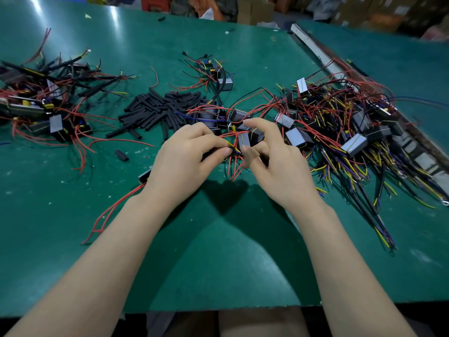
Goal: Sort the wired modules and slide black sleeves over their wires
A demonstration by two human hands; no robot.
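Black sleeve [218,152] sits pinched in our left hand [187,156] while our right hand [274,164] grips the module's wires [234,148], lining them up to slide in

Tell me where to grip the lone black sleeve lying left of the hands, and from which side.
Pinch the lone black sleeve across its middle, coming from above. It lies flat on the green table, apart from the sleeve pile, and its short, round body leaves both long sides free, so fingers can likely close on it easily.
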